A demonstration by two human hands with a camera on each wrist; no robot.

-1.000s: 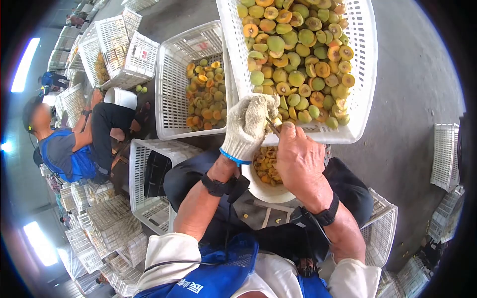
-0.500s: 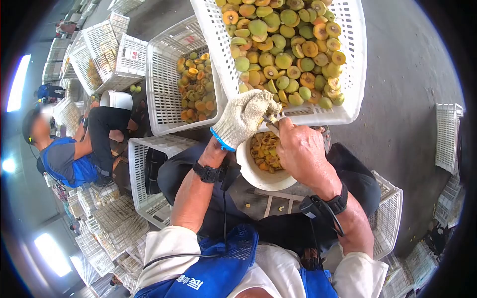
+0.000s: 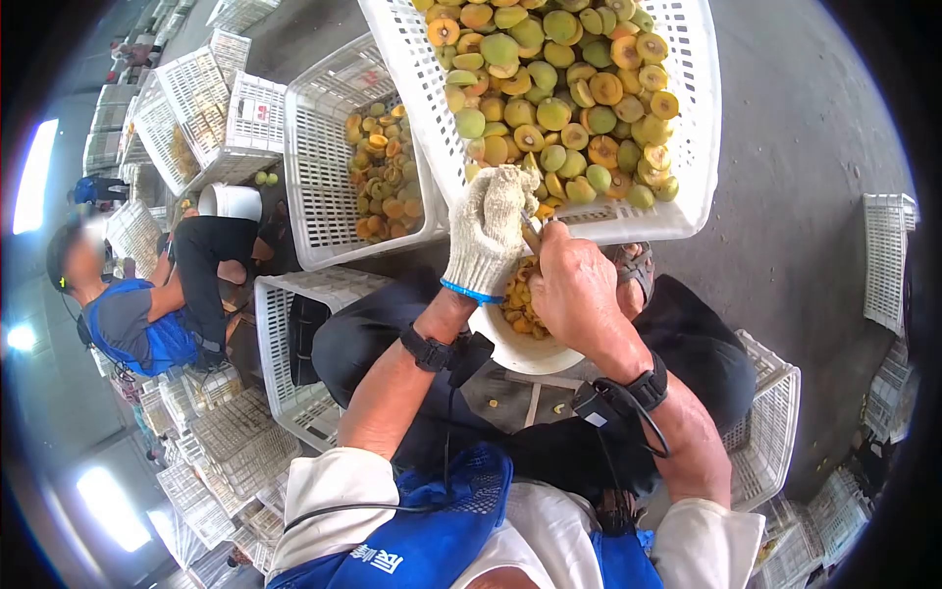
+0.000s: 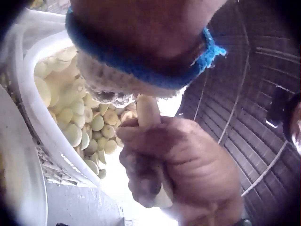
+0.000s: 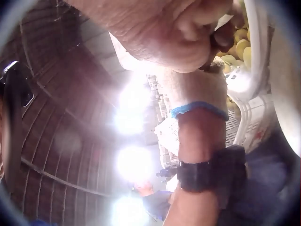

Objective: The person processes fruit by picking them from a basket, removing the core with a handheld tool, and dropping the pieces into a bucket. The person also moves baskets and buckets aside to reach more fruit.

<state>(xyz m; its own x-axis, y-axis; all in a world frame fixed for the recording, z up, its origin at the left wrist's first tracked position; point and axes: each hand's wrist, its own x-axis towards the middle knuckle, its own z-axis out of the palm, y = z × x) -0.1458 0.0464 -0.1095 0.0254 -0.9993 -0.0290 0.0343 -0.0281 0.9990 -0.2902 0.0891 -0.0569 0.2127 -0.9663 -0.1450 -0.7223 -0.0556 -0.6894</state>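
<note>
My left hand [image 3: 496,221], in a knitted white glove with a blue cuff, curls its fingers round a piece of fruit that the glove mostly hides. My bare right hand [image 3: 579,294] grips a small tool with a pale handle [image 4: 148,112]. Its narrow front part [image 3: 531,234] points into the gloved fingers, and its tip is hidden there. Both hands meet over the near rim of a white crate [image 3: 695,196] full of halved green and orange apricot-like fruit [image 3: 554,113]. Below them stands a white bucket [image 3: 515,355] with orange fruit scraps [image 3: 520,306].
A second white crate [image 3: 309,137] with fruit halves stands to the left. An open crate [image 3: 280,339] with a dark item lies by my left knee, another [image 3: 775,422] by my right. Further left sits a person in a blue vest [image 3: 132,329] among stacked crates.
The camera view has shifted, so the crates sit further left. Both hands stay together at the crate's near edge; the gloved hand has turned more upright and the right hand remains on the tool.
</note>
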